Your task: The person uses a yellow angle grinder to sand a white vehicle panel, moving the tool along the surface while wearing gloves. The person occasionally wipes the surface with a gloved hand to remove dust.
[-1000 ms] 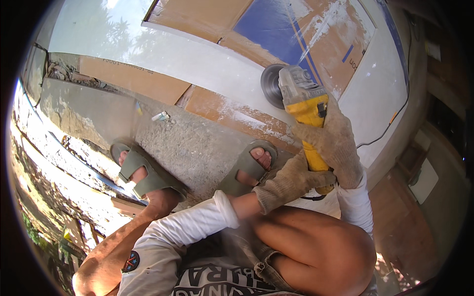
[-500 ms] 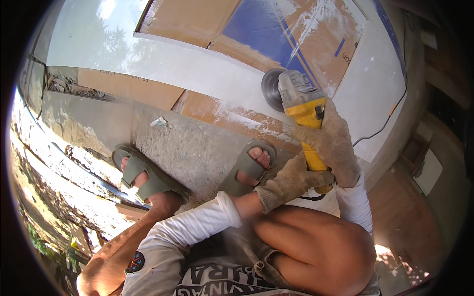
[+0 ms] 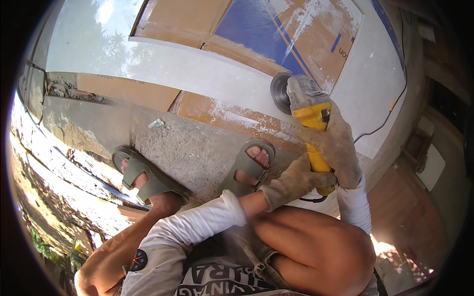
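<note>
Both my hands, in tan knit work gloves, hold a yellow angle grinder (image 3: 312, 117) with a grey metal head. My right hand (image 3: 339, 145) wraps round the body behind the head. Lower down, my left hand (image 3: 292, 181) grips the rear end of the handle. The round grey disc (image 3: 282, 93) at the head is over the front strip of a white frame-shaped panel (image 3: 232, 79), near its right corner. Whether the disc touches the surface, I cannot tell. Cardboard (image 3: 182, 22) with a blue area and white dust fills the panel's opening.
Dusty cardboard strips (image 3: 217, 111) lie along the panel's near edge. My feet in green sandals (image 3: 249, 165) stand on rough concrete (image 3: 168, 140), with a small white-and-teal object (image 3: 157, 123) nearby. A dark cord (image 3: 382, 126) with an orange piece crosses the panel's right side.
The grinder has shifted slightly right and toward me along the white strip, with both hands still round it. My feet stay in place.
</note>
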A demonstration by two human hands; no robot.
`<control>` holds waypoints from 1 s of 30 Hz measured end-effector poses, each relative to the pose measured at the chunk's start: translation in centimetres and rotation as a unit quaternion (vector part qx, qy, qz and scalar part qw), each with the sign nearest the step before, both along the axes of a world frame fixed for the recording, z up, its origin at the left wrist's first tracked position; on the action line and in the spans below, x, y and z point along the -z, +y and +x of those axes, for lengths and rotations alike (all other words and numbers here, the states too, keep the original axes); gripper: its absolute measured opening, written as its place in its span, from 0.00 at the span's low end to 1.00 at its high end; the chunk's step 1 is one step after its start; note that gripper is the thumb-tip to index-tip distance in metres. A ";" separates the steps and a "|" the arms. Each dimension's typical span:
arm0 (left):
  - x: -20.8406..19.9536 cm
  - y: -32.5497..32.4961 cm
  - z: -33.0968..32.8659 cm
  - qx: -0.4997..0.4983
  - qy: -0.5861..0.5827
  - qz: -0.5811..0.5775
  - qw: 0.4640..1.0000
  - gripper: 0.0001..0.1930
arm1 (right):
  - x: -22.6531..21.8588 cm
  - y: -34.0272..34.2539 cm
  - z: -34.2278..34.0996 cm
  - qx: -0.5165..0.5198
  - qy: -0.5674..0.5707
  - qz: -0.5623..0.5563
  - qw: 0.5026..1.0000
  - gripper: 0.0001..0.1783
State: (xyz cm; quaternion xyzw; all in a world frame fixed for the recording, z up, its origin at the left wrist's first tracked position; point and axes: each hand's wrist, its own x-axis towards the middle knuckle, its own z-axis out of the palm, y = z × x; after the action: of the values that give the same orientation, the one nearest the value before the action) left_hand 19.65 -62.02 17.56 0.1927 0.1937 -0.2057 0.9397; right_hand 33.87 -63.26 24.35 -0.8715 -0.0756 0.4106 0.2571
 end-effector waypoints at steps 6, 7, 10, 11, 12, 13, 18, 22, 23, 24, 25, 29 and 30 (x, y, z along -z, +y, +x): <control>-0.4 1.1 -0.1 0.003 -0.027 0.014 1.000 0.30 | -0.6 0.9 0.1 -0.001 -0.007 -0.031 0.999 0.46; -0.4 1.4 -0.2 -0.004 -0.023 0.001 1.000 0.30 | -0.7 1.3 0.0 -0.013 -0.004 -0.013 1.000 0.45; -0.5 2.1 -0.7 -0.028 -0.018 -0.022 0.999 0.29 | -1.0 2.7 -0.4 -0.028 0.004 -0.018 0.999 0.42; -0.4 2.3 -0.8 -0.028 -0.013 -0.015 0.999 0.29 | -1.1 3.1 -0.5 -0.033 0.005 -0.034 0.999 0.41; -0.3 2.5 -0.8 -0.032 -0.011 -0.006 0.999 0.29 | -1.2 3.4 -0.5 -0.049 0.005 -0.017 0.999 0.39; -0.3 2.7 -0.9 -0.034 -0.005 -0.015 0.999 0.30 | -1.1 3.8 -0.5 -0.050 -0.001 -0.042 0.998 0.40; -0.2 3.3 -1.1 -0.086 -0.011 -0.055 0.995 0.28 | -0.2 4.5 -0.4 -0.097 -0.029 -0.047 0.994 0.41; -0.1 3.6 -1.1 -0.080 -0.007 -0.050 0.996 0.30 | 0.1 4.5 -0.3 -0.088 -0.010 -0.033 0.996 0.40; 0.0 3.6 -1.1 -0.085 -0.008 -0.056 0.995 0.31 | 0.2 4.5 -0.2 -0.094 -0.007 -0.032 0.995 0.40; 0.0 3.6 -1.1 -0.092 -0.013 -0.064 0.994 0.31 | 0.3 4.5 -0.2 -0.101 -0.005 -0.026 0.995 0.40; 0.0 3.6 -1.0 -0.074 -0.003 -0.057 0.996 0.31 | 0.3 4.4 -0.2 -0.103 -0.006 -0.039 0.994 0.40; 0.0 3.1 -0.9 -0.049 0.011 -0.031 0.998 0.32 | 0.4 3.9 -0.1 -0.102 -0.011 -0.055 0.993 0.39; 0.0 2.9 -0.9 -0.057 0.005 -0.021 0.998 0.33 | 0.3 3.8 -0.2 -0.099 -0.012 -0.056 0.993 0.39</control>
State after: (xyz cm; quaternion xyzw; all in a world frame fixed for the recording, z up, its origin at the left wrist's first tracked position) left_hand 18.76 -59.10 17.59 0.1601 0.2051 -0.1565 0.9528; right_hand 33.70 -59.46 24.03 -0.8776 -0.1412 0.4273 0.1654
